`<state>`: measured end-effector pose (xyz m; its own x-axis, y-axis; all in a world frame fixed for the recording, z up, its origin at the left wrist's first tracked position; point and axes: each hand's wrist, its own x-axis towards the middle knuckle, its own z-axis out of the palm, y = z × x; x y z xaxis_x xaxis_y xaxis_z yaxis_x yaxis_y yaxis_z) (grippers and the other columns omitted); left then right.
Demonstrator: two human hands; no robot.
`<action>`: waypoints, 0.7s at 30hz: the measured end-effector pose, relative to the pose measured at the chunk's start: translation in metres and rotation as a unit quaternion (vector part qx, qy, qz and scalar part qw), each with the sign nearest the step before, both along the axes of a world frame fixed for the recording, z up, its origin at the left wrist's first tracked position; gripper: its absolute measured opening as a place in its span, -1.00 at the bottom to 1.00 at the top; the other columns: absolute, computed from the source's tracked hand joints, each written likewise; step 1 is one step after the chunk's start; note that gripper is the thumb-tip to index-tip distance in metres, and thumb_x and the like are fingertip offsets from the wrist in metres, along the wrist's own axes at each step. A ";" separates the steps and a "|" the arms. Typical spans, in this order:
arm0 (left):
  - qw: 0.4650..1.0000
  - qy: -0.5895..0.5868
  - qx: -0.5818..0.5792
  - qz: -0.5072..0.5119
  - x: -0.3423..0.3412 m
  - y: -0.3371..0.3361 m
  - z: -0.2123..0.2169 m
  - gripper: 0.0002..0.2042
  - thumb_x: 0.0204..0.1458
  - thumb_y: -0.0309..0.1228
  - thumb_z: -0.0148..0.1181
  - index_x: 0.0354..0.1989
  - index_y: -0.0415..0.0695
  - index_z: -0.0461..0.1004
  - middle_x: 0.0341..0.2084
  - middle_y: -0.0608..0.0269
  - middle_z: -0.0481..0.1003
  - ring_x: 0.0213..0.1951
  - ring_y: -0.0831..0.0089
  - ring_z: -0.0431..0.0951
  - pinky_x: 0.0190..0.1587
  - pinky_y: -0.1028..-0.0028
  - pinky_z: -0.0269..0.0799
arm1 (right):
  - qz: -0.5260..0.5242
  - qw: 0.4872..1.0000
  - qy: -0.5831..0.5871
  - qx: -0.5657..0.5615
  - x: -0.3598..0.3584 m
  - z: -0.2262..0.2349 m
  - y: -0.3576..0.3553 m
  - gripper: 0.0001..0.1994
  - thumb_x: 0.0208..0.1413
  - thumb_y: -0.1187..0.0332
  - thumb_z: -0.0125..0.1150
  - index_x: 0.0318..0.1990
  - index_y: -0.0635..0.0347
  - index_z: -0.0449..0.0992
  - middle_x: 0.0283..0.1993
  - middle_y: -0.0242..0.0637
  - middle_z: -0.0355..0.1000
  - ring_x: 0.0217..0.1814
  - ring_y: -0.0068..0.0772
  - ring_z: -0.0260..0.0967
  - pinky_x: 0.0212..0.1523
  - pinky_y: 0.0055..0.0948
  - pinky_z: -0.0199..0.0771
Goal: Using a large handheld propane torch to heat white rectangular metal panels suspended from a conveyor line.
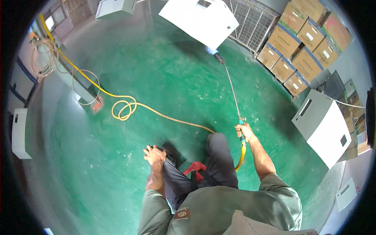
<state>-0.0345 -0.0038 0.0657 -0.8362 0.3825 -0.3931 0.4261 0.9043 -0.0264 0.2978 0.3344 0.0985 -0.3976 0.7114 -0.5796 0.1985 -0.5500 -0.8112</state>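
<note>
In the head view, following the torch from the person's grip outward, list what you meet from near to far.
Right hand on the handle → thin metal wand → burner head → white panel → wire mesh frame.

Brown labelled cartons (301, 41) stacked upper right.

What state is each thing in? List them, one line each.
right hand: closed around the torch handle
left hand: resting on the left knee, holding nothing
torch lance: held out, tip lit with a bluish flame at the white panel
white panel: tilted above the floor
yellow hose: lying looped on the green floor
cardboard boxes: stacked, closed
</note>
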 end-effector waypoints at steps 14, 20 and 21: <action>0.999 -0.032 0.017 0.014 -0.024 0.005 0.008 -0.37 0.02 0.12 0.25 0.21 0.02 0.43 0.29 0.14 0.21 0.38 -0.04 0.09 0.08 -0.09 0.37 | 0.017 0.998 0.026 -0.054 -0.040 0.023 -0.005 -0.85 0.07 0.53 0.24 -0.30 0.15 0.36 -0.53 -0.43 0.30 -0.68 -0.64 0.17 -0.71 -0.57 0.19; 0.999 -0.030 0.020 0.023 -0.033 0.010 0.012 -0.35 0.02 0.13 0.26 0.21 -0.01 0.43 0.30 0.12 0.21 0.38 -0.06 0.10 0.12 -0.10 0.35 | 0.027 0.995 0.044 -0.090 -0.047 0.041 -0.016 -0.82 0.09 0.54 0.25 -0.25 0.14 0.35 -0.52 -0.45 0.28 -0.67 -0.65 0.15 -0.70 -0.60 0.16; 0.999 -0.029 0.018 0.021 -0.033 0.011 0.011 -0.35 0.02 0.13 0.26 0.21 -0.01 0.43 0.30 0.12 0.21 0.38 -0.06 0.10 0.12 -0.10 0.35 | 0.026 0.994 0.049 -0.095 -0.050 0.044 -0.020 -0.83 0.09 0.53 0.25 -0.26 0.13 0.35 -0.52 -0.46 0.28 -0.67 -0.65 0.14 -0.69 -0.60 0.16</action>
